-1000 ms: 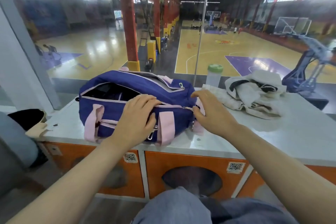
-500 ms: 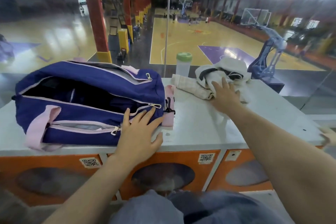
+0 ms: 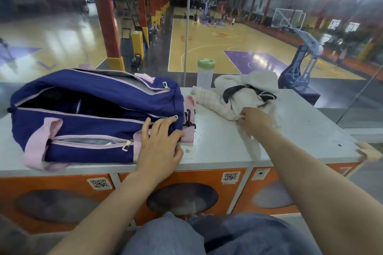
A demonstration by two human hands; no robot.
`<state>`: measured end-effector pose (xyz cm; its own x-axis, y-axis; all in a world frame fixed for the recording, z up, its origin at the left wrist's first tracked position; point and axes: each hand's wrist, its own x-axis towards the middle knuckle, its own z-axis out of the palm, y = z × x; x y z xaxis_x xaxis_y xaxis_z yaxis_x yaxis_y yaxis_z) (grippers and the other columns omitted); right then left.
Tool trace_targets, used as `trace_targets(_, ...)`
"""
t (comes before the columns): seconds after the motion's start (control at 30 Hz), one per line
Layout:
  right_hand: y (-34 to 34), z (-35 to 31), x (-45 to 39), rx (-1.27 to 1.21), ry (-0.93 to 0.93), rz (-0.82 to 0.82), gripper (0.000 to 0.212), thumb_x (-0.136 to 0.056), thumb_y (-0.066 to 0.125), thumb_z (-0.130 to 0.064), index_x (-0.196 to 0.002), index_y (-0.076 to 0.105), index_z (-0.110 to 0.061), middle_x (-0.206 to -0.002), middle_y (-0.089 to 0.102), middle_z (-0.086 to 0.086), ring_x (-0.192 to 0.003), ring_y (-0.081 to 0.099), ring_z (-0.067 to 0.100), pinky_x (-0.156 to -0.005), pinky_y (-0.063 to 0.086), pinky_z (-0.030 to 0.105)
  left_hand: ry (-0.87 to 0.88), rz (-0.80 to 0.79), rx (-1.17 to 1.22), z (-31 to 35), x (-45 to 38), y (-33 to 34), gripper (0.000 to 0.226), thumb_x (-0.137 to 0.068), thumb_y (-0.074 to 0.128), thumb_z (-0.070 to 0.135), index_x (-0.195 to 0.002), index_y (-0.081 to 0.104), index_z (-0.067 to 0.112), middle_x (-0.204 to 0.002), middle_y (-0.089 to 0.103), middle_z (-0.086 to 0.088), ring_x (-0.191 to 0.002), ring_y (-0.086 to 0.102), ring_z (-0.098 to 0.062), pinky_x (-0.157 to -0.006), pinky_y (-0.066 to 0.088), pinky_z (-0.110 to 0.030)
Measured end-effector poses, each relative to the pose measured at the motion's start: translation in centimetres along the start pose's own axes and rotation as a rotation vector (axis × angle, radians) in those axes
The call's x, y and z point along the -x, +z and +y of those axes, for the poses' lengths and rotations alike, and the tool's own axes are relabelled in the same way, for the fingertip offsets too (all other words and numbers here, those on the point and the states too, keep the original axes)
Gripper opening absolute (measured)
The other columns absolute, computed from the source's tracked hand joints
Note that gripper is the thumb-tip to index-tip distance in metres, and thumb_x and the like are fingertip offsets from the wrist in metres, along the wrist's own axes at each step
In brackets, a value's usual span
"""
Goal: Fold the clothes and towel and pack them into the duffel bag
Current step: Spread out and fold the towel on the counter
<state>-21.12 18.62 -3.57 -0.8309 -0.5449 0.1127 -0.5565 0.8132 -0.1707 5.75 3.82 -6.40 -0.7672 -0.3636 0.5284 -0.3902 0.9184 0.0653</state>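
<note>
A navy duffel bag (image 3: 91, 109) with pink straps lies on the grey counter (image 3: 223, 147), its top zip open and the dark inside showing. My left hand (image 3: 159, 143) rests flat on the bag's near right corner, fingers spread. To the right lies a crumpled pile of white clothes (image 3: 250, 91) with black trim, and a pale checked towel (image 3: 211, 103) beside it. My right hand (image 3: 253, 121) pinches the near edge of the white clothes.
A clear bottle (image 3: 205, 72) with a green lid stands behind the towel against a glass wall. Orange locker fronts (image 3: 186, 184) sit below the counter. My knees in blue trousers (image 3: 207, 234) are at the bottom. A basketball court lies beyond the glass.
My right hand left the bag's zip end, reached right to the clothes pile and closed on its edge. My left hand slid to the bag's right corner. The view panned right.
</note>
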Motion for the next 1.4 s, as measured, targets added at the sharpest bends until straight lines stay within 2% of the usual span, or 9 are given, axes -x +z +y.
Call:
trace_targets(0.17,-2.0,-0.9,3.8,0.020,0.013,-0.162,0.027,-0.084,0.059,-0.043,-0.094,0.057,-0.018,-0.094,0.061,0.003,-0.087,0.056,0.025,-0.079,0.049,0.035,0.103,-0.003,0.085,1.9,-1.7,-0.7,0.033,-0.076,0.061,0.022,-0.109,0.063,0.026,-0.133,0.051,0.000,-0.131,0.040,-0.021,-0.118,0.012,-0.045)
trace_targets(0.43,-5.8,-0.9,8.6,-0.014,-0.104,-0.438,0.023,-0.085,0.055,-0.025,-0.092,0.068,-0.007,-0.092,0.069,0.013,-0.080,0.061,0.021,-0.076,0.052,0.037,0.221,-0.258,0.252,9.1,-6.2,-0.6,0.043,-0.087,0.050,0.029,-0.130,0.050,0.023,-0.139,0.046,0.003,-0.131,0.035,-0.019,-0.112,0.022,-0.038)
trace_targets(0.63,-8.3,0.8,4.9,-0.121,-0.100,0.204,0.055,-0.083,0.060,-0.018,-0.136,0.045,-0.021,-0.135,0.048,0.010,-0.123,0.046,0.031,-0.093,0.047,0.043,0.095,-0.408,0.246,11.3,-5.0,0.5,0.053,-0.091,0.047,0.043,-0.142,0.040,0.029,-0.159,0.019,-0.003,-0.141,0.024,-0.028,-0.110,0.026,-0.045)
trace_targets(0.7,-7.8,1.3,4.0,-0.019,-0.040,-0.008,0.089,-0.078,0.072,-0.036,-0.149,0.020,-0.027,-0.155,0.019,0.010,-0.139,0.022,0.035,-0.104,0.038,0.051,0.085,-0.489,0.216,10.5,-4.2,1.2,0.055,-0.091,0.048,0.049,-0.143,0.038,0.034,-0.162,0.006,-0.003,-0.145,0.016,-0.029,-0.113,0.020,-0.051)
trace_targets(0.8,-6.5,1.8,3.3,0.004,0.057,-0.294,0.107,-0.071,0.070,-0.065,-0.151,0.014,-0.023,-0.155,0.020,0.011,-0.140,0.022,0.037,-0.109,0.033,0.053,0.068,-0.542,0.242,9.9,-4.0,1.6,0.059,-0.092,0.047,0.049,-0.147,0.032,0.035,-0.163,-0.001,-0.004,-0.147,0.011,-0.031,-0.114,0.019,-0.052)
trace_targets(0.87,-6.0,1.5,3.4,0.004,0.033,-0.328,0.100,-0.073,0.066,-0.067,-0.149,0.023,-0.018,-0.148,0.035,0.011,-0.134,0.036,0.034,-0.105,0.038,0.048,0.067,-0.545,0.251,10.0,-4.0,1.7,0.060,-0.092,0.048,0.048,-0.148,0.030,0.034,-0.163,-0.003,-0.005,-0.146,0.010,-0.031,-0.113,0.021,-0.051)
trace_targets(1.0,-7.1,0.8,3.4,-0.007,-0.065,-0.028,0.024,-0.091,0.051,-0.036,-0.108,0.052,-0.019,-0.119,0.061,0.008,-0.107,0.056,0.029,-0.083,0.043,0.035,0.071,-0.514,0.262,10.1,-4.0,2.0,0.058,-0.091,0.049,0.047,-0.146,0.034,0.035,-0.163,-0.003,-0.006,-0.145,0.014,-0.032,-0.113,0.026,-0.048)
trace_targets(1.2,-12.6,-0.7,3.6,-0.449,0.029,0.320,0.022,-0.092,0.048,-0.029,-0.102,0.056,-0.012,-0.099,0.061,0.008,-0.093,0.056,0.028,-0.074,0.041,0.032,0.036,-0.513,0.258,9.7,-4.1,2.1,0.063,-0.090,0.046,0.056,-0.147,0.032,0.033,-0.163,-0.003,-0.007,-0.147,0.013,-0.031,-0.116,0.011,-0.052)
trace_targets(1.4,-16.6,-2.1,5.0,-1.091,0.064,0.240,0.013,-0.084,0.054,-0.036,-0.091,0.061,-0.027,-0.097,0.069,0.002,-0.096,0.065,0.025,-0.083,0.057,0.042,-0.200,-0.299,0.753,9.8,-4.9,-0.7,0.067,-0.091,0.050,0.056,-0.148,0.031,0.025,-0.157,0.029,0.001,-0.143,0.027,-0.017,-0.114,0.022,-0.036)
